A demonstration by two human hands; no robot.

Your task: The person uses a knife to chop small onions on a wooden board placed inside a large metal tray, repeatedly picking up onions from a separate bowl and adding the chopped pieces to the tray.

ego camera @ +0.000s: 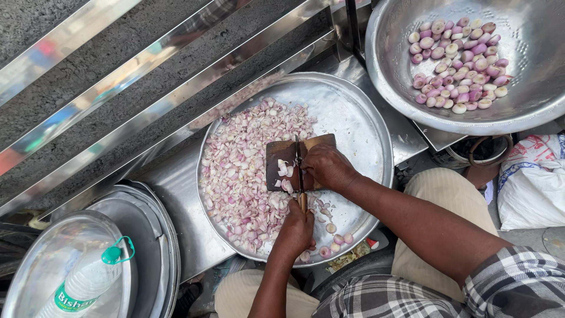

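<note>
My left hand (pixel 295 231) grips the wooden handle of a knife (pixel 299 171), whose blade stands edge-down on a small dark wooden board (pixel 278 156). Just right of the blade, my right hand (pixel 329 168) presses down on the board, fingers curled over what it holds there. Cut shallot pieces (pixel 284 171) lie on the board left of the blade. The board rests in a large round steel tray (pixel 362 126). A heap of chopped pink shallots (pixel 235 171) fills the tray's left half. A few whole peeled shallots (pixel 336 235) lie near my left hand.
A big steel bowl (pixel 529 100) at the top right holds several peeled shallots (pixel 459 65). Stacked steel plates (pixel 156 235) and a plastic bottle with a green cap (pixel 88 277) sit at the lower left. A white sack (pixel 532 188) lies right. Steel rails (pixel 118 82) cross the top left.
</note>
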